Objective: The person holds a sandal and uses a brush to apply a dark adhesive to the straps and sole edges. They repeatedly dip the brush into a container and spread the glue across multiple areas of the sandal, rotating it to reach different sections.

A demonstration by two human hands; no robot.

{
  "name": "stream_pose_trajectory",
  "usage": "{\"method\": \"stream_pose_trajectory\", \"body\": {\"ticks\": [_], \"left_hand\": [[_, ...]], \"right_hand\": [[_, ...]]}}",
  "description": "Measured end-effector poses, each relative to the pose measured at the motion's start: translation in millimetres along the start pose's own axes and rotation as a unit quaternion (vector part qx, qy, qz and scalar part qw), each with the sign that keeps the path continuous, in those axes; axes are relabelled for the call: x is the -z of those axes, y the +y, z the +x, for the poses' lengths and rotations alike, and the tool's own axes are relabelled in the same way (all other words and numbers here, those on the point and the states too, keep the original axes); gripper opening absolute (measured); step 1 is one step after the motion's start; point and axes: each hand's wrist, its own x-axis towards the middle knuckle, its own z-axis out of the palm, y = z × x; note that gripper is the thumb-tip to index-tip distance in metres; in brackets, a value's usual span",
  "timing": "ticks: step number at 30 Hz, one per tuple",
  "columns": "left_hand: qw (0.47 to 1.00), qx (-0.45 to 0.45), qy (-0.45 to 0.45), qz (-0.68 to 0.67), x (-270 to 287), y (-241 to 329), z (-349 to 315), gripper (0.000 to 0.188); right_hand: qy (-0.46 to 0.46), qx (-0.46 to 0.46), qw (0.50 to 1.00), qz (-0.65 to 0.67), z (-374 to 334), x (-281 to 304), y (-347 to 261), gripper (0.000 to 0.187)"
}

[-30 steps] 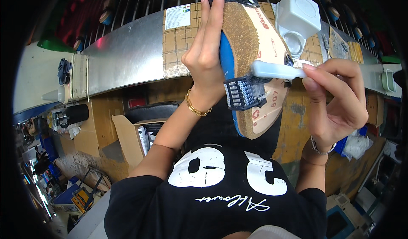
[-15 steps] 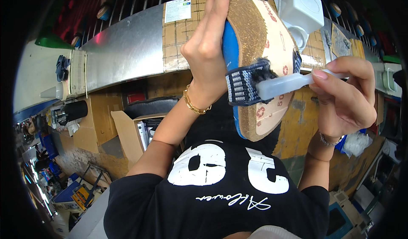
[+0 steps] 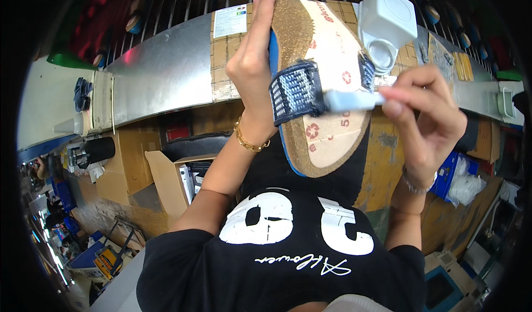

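Note:
My left hand [image 3: 249,62] is closed on the left side of an unfinished sandal [image 3: 338,140], its bottom turned toward me. It has a cork edge, a beige printed underside and a blue last showing along the left rim. A dark blue and white woven strap [image 3: 296,90] folds over its left edge, and another strap end [image 3: 367,73] shows at the right edge. My right hand [image 3: 426,123] pinches a brush with a pale translucent handle [image 3: 354,101], blurred by motion. The brush's tip is at the inner end of the left strap; its bristles are hard to make out.
Behind the sandal, a white plastic container [image 3: 388,13] with a round opening stands on cardboard over a metal bench [image 3: 160,62]. Yellow sticks [image 3: 464,66] lie farther right. Below the bench are an opened cardboard box [image 3: 166,179] and a blue bin [image 3: 443,176] holding clear plastic.
The sandal and my left hand have shifted slightly left, and the sandal's bottom faces me more fully. My right hand and the brush have moved left with it.

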Motion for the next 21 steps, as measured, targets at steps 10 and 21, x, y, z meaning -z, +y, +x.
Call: {"method": "stream_pose_trajectory", "body": {"ticks": [10, 21], "left_hand": [[0.999, 0.007, 0.025, 0.023, -4, -9, 3, 0.075], [0.997, 0.067, -0.011, -0.028, -3, -13, 1, 0.075]], "right_hand": [[0.11, 0.074, 0.968, -0.211, -27, -21, -13, 0.036], [0.045, 0.085, 0.985, -0.144, -22, -19, -20, 0.04]]}}
